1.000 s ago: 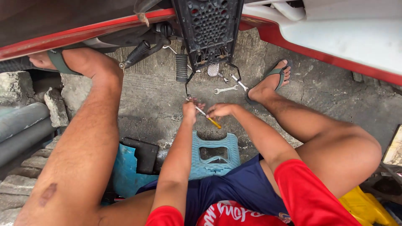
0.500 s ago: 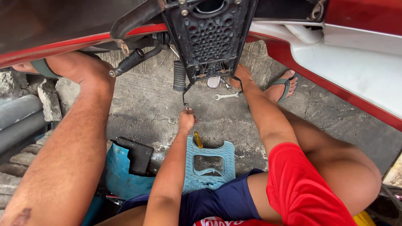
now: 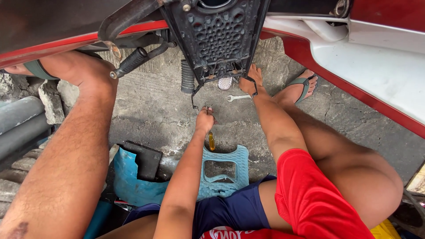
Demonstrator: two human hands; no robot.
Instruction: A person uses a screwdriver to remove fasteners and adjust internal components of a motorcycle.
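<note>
My left hand (image 3: 205, 121) is shut on a yellow-handled screwdriver (image 3: 211, 141), its tip pointing up at a thin bracket under a black perforated panel (image 3: 217, 35) of a raised motorcycle. My right hand (image 3: 248, 84) reaches further forward and grips that panel's lower right corner. A small wrench (image 3: 237, 97) lies on the concrete just beyond the right hand. I sit on a low blue plastic stool (image 3: 230, 163), bare legs spread to either side.
A black footpeg (image 3: 133, 62) and a rubber sleeve (image 3: 187, 76) hang left of the panel. Red-and-white bodywork (image 3: 376, 66) overhangs on the right. A black box (image 3: 142, 159) rests on a blue plastic shell (image 3: 128, 186). Grey pipes (image 3: 17, 119) and a stone (image 3: 51, 102) lie at the left.
My right hand left the screwdriver and went forward to the panel's corner. The left hand kept the screwdriver and raised it toward the bracket. The view moved closer under the motorcycle.
</note>
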